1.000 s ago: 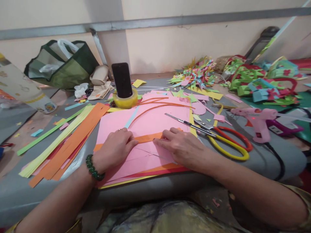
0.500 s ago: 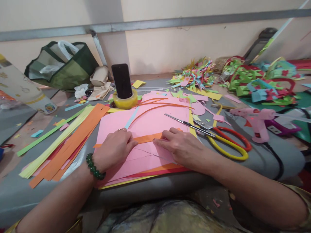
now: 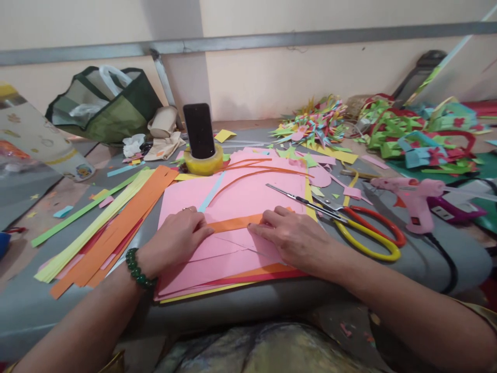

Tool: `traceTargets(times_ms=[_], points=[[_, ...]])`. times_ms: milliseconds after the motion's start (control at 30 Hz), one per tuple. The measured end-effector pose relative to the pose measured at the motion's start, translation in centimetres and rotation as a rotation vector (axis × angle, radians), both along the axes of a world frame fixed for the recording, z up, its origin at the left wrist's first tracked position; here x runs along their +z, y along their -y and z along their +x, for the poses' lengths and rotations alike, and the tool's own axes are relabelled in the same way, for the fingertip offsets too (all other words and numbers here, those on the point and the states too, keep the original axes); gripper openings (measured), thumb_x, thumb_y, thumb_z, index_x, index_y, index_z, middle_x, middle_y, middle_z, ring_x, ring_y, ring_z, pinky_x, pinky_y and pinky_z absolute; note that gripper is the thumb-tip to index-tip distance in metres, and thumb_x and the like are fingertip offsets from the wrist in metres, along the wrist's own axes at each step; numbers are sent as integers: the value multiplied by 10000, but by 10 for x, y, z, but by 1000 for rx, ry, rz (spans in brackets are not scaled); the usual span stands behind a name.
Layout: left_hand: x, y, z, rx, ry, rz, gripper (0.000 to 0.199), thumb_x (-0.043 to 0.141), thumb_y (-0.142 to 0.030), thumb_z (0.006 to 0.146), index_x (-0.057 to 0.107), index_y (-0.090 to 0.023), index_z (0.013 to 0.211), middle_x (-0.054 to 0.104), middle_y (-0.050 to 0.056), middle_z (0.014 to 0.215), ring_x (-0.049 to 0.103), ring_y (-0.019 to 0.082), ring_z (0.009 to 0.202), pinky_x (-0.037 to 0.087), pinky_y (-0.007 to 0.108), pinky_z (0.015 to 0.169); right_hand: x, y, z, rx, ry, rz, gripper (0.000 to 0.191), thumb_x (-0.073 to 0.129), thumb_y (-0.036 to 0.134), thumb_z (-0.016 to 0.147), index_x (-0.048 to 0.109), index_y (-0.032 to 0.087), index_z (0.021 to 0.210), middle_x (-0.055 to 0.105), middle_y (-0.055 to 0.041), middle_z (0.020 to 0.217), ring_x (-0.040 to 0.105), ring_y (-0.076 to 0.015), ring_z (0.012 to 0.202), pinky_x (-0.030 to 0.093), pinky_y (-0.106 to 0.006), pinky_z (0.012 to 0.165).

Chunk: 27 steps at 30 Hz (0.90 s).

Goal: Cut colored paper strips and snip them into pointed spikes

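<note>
An orange paper strip (image 3: 232,224) lies crosswise on a stack of pink paper sheets (image 3: 182,194). My left hand (image 3: 176,235) is closed over the strip's left part, thumb stretched along it and the other fingers curled down. At the strip's right part, my right hand (image 3: 287,235) has its fingers bent and pressed together on the paper; its fingertips are partly hidden. Thin orange strips (image 3: 252,171) and a light blue strip (image 3: 212,191) rest on the pink sheets beyond my hands. A utility knife (image 3: 298,198) lies just past my right hand, across the scissors (image 3: 367,248) with red and yellow handles.
Coloured paper strips (image 3: 112,228) are fanned out at the left, near a tilted bottle (image 3: 42,140). A phone (image 3: 199,129) leans in a yellow tape roll (image 3: 204,161). At the right are a pink glue gun (image 3: 419,202) and paper crafts (image 3: 404,129).
My left hand has slid slightly to the left along the orange strip. My right hand stays at the strip's right part. The whole view has shifted a little.
</note>
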<state>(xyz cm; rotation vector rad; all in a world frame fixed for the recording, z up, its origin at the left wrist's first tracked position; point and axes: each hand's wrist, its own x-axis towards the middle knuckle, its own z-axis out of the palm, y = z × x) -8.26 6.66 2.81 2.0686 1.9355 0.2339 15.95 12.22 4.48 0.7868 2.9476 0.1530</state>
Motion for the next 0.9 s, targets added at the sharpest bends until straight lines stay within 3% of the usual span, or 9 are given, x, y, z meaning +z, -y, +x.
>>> traceTargets(times_ms=[267, 400, 900], points=[[2, 7, -10, -37, 151, 4, 191, 572, -394, 799, 535, -213, 750, 546, 1, 775, 495, 162, 692, 357, 277, 610, -3, -1, 2, 13, -19, 26, 378, 467, 94, 823, 586, 264, 1139, 581, -69, 924, 493, -205, 797, 304, -271, 545], [1, 6, -11, -31, 184, 6, 156, 503, -315, 843, 556, -214, 736, 549, 1, 774, 508, 161, 719, 362, 283, 643, -5, -2, 3, 23, -32, 24, 375, 454, 99, 838, 579, 268, 1149, 574, -67, 924, 483, -198, 794, 317, -269, 564], [-2, 1, -22, 45, 15, -54, 283, 469, -430, 828, 556, -211, 669, 568, 21, 774, 515, 180, 677, 346, 293, 593, -7, -4, 5, 45, -51, 24, 399, 447, 84, 828, 573, 272, 1158, 573, -66, 916, 465, -202, 794, 311, -262, 560]])
